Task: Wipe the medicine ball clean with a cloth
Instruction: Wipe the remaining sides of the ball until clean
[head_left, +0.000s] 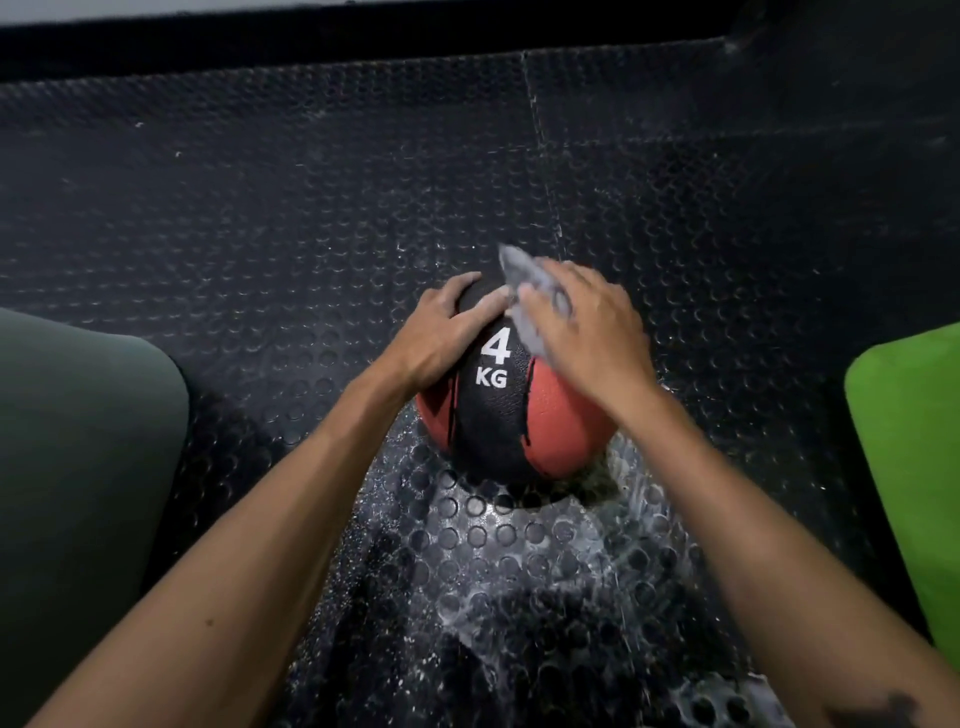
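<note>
A red and black medicine ball (498, 415) marked "4 KG" sits on the studded black rubber floor (260, 208) in the middle of the view. My left hand (447, 332) lies spread over the ball's upper left side, fingers straight, steadying it. My right hand (587, 332) presses a grey cloth (524, 280) against the ball's upper right side. The cloth sticks out past my fingers at the top and below my thumb. The hand looks slightly blurred.
A dark grey-green mat (78, 441) lies at the left edge. A bright green mat (909, 457) lies at the right edge. A dark wall base (363, 36) runs along the back. The floor in front of the ball shines with pale reflections.
</note>
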